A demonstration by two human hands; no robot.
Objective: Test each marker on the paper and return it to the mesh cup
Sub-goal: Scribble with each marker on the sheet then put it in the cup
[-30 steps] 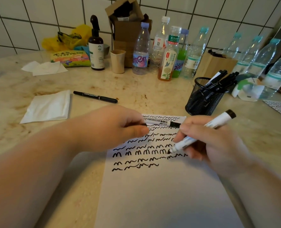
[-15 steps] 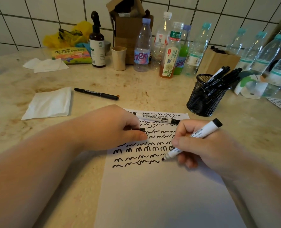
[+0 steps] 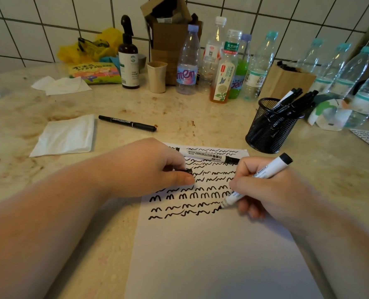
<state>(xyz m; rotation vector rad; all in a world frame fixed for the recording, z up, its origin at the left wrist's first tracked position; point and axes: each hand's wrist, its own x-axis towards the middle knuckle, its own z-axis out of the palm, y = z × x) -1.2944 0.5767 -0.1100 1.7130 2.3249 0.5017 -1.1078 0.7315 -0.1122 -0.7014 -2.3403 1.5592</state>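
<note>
Item: marker test, in progress. My right hand grips a white-barrelled marker, tip on the paper at the end of a squiggle row. My left hand pinches a small black cap. Many ink rows done; lower sheet blank. 1 capped whiteboard marker lies on the paper, 1 slim black pen on the mottled stone counter. Round black wire mesh cup holds several markers, just right of the paper.

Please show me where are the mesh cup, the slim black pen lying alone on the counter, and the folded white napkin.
mesh cup [image 3: 267, 134]: head view, front mesh wall.
slim black pen [image 3: 127, 123]: head view, middle of barrel.
folded white napkin [image 3: 65, 137]: head view, centre of top face.
</note>
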